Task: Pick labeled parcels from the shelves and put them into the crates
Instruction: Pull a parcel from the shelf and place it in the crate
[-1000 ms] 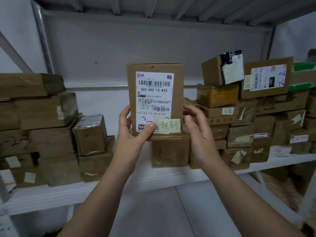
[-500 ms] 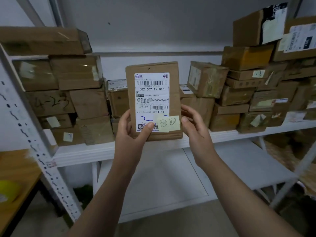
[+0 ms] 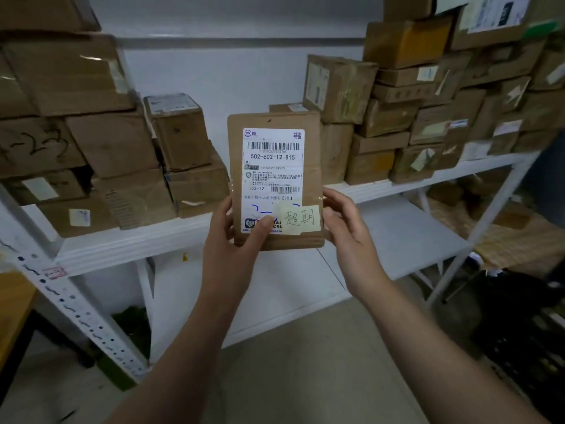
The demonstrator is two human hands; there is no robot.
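Note:
A flat brown cardboard parcel [image 3: 312, 179] stands upright in front of me, with a white shipping label reading 502-602-12-815 and a pale yellow handwritten note stuck at its lower right. My left hand [image 3: 235, 243] grips its lower left corner, thumb pressed on the label. My right hand [image 3: 348, 231] holds the lower right edge, thumb by the note. The parcel is off the white shelf [image 3: 128, 249], in front of it. No crate is in view.
Stacked cardboard boxes fill the shelf at left [image 3: 110, 142] and at right [image 3: 428, 111]. A perforated white shelf post [image 3: 70, 301] slants at lower left beside a wooden table edge [image 3: 12, 310]. A lower shelf board [image 3: 406, 234] and dark clutter [image 3: 526, 332] lie at right.
The view has dropped and pulled back from the shelf, showing more floor and the lower shelf. Both hands keep the same grip on the parcel, now held lower.

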